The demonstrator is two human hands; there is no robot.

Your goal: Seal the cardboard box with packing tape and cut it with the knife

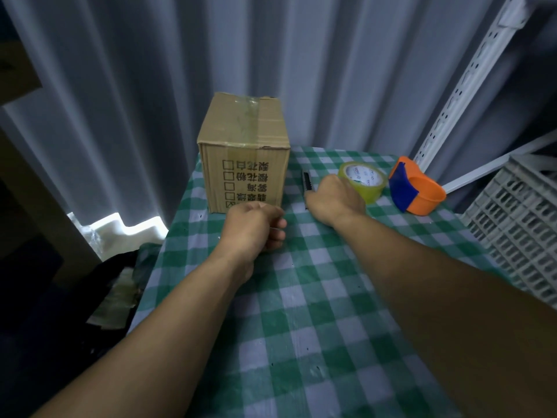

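A closed cardboard box (244, 152) with black print on its front stands at the far left of the checked table; a strip of clear tape runs over its top. My left hand (254, 229) is curled into a loose fist just in front of the box, holding nothing that I can see. My right hand (334, 199) rests palm down on a dark utility knife (306, 180), whose far end sticks out past my fingers. A roll of clear yellowish packing tape (363, 181) lies just right of that hand.
An orange and blue tape dispenser (414, 191) sits right of the roll. The green and white checked tablecloth (316, 297) covers the table. A grey plastic crate (518, 224) and a white metal shelf frame (470, 86) stand at right; a grey curtain hangs behind.
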